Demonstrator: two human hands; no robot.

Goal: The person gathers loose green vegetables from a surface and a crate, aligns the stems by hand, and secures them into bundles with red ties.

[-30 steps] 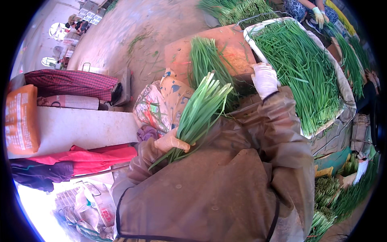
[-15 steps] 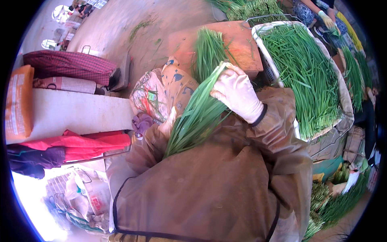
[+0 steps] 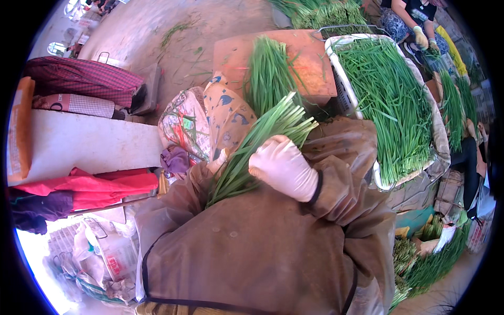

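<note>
A loose bunch of garlic chives slants across my lap, its pale cut ends fanned toward the upper right. My left hand, in a white glove, supports the bunch from its left side; only the thumb side shows, the rest being behind the leaves. My right hand, also white-gloved, is curled over the middle of the bunch, with the fingertips hidden among the leaves. Beyond it, a second pile of chives lies on the left part of an orange-brown board.
A white basket full of chives stands to the right. On the left is a white bench with a red cloth and a checked cloth. A patterned cloth lies ahead. Another person sits at the far right.
My right hand has slid from the cut ends down toward the middle of the bunch and nearer my body. The cut ends have spread apart. My left hand stays about where it was.
</note>
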